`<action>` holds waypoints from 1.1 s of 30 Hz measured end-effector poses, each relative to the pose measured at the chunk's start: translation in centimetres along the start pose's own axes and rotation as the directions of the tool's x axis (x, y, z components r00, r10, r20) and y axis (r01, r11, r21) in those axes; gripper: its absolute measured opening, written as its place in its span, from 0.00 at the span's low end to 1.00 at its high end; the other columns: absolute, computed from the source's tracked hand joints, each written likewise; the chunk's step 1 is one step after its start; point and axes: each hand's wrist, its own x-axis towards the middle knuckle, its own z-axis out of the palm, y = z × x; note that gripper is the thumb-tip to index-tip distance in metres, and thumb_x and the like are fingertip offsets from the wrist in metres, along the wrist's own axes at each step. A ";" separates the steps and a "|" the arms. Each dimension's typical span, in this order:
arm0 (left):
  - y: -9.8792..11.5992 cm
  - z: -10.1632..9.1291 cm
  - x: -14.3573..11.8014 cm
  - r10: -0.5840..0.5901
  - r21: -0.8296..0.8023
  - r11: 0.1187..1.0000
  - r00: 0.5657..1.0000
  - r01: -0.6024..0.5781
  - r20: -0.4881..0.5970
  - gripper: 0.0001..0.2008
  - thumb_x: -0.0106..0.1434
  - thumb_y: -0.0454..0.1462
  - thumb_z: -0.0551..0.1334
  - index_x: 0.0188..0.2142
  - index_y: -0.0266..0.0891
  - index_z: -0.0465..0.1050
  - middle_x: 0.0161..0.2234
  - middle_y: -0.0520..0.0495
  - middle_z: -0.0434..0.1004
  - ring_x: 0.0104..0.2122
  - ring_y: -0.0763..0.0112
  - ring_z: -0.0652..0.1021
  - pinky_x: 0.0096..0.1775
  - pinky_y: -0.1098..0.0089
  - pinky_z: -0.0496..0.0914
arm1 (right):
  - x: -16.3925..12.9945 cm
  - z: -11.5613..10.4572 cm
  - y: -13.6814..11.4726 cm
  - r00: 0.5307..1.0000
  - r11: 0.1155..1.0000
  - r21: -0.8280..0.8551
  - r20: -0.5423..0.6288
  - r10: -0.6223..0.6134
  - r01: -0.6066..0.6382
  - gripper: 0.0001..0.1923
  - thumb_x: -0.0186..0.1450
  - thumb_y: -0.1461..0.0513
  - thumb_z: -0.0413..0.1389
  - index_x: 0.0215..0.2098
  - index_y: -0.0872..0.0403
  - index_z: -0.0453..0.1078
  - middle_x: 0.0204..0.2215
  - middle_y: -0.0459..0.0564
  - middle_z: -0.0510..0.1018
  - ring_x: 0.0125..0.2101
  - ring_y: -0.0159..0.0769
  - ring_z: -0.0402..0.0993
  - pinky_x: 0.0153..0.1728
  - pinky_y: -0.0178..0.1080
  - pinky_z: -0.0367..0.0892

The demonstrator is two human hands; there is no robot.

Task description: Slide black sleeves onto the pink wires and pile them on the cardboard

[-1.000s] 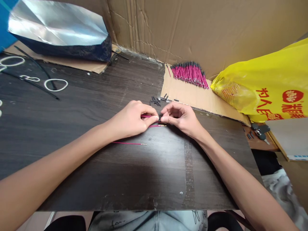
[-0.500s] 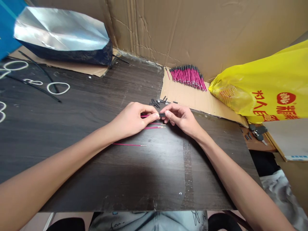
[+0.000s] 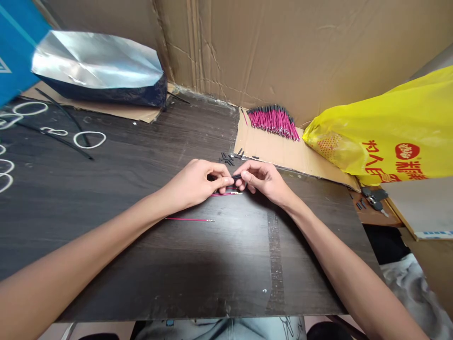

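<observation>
Two hands, left (image 3: pixel 194 184) and right (image 3: pixel 264 179), met over the board (image 3: pixel 141 264). Beside them lay three loose pink wires (image 3: pixel 189 219). Left of the hands sat about six white rings (image 3: pixel 89 140). Behind were one pink bundle (image 3: pixel 274 120), one yellow bag (image 3: pixel 385 137) and one foil bag (image 3: pixel 99 66).

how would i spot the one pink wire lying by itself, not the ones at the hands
Start at the dark wooden board and find the left forearm crossing it. Just off that wrist lies a single pink wire with a bare metal tip, alone, nearer the viewer than the wires under the hands.
</observation>
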 end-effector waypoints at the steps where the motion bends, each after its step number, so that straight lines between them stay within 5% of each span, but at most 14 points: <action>1: 0.0 0.0 0.0 0.003 -0.007 1.000 1.000 -0.003 0.006 0.11 0.66 0.42 0.64 0.33 0.39 0.80 0.26 0.52 0.81 0.27 0.72 0.77 0.33 0.73 0.66 | 0.0 0.0 -0.1 1.000 1.000 -0.005 -0.001 0.010 -0.010 0.14 0.69 0.51 0.62 0.41 0.55 0.75 0.31 0.48 0.80 0.28 0.28 0.74 0.24 0.31 0.61; 16: 0.2 -0.3 0.2 0.017 -0.098 0.995 1.000 -0.014 0.026 0.13 0.67 0.44 0.62 0.32 0.37 0.78 0.25 0.51 0.78 0.28 0.72 0.75 0.35 0.72 0.67 | 0.2 -0.1 -0.3 0.999 0.997 0.067 0.026 0.031 -0.032 0.17 0.69 0.49 0.60 0.44 0.53 0.75 0.34 0.48 0.80 0.30 0.30 0.75 0.24 0.32 0.63; 21: 0.6 -0.5 0.0 0.002 -0.084 0.996 1.000 -0.001 0.022 0.13 0.67 0.43 0.62 0.30 0.38 0.79 0.27 0.51 0.80 0.29 0.70 0.76 0.36 0.72 0.67 | 0.2 1.2 0.0 0.996 0.998 0.071 -0.093 0.006 0.001 0.16 0.60 0.53 0.69 0.38 0.54 0.74 0.29 0.45 0.78 0.26 0.28 0.72 0.23 0.31 0.62; 28: 0.4 -0.7 -0.3 0.015 -0.057 0.998 0.998 -0.011 0.069 0.15 0.69 0.46 0.60 0.35 0.41 0.81 0.33 0.49 0.84 0.36 0.64 0.81 0.44 0.67 0.70 | 0.0 2.2 0.2 0.975 0.996 -0.077 -0.214 -0.053 0.038 0.14 0.63 0.52 0.66 0.34 0.55 0.73 0.25 0.43 0.75 0.21 0.26 0.65 0.24 0.31 0.61; 33: 0.4 -1.2 -0.3 -0.009 -0.068 0.998 0.994 0.016 0.108 0.15 0.68 0.48 0.61 0.35 0.42 0.81 0.35 0.49 0.85 0.37 0.62 0.82 0.45 0.66 0.71 | 0.1 2.3 0.3 0.968 0.998 -0.038 -0.246 -0.051 0.043 0.16 0.63 0.51 0.66 0.33 0.54 0.71 0.24 0.43 0.73 0.21 0.26 0.65 0.24 0.32 0.62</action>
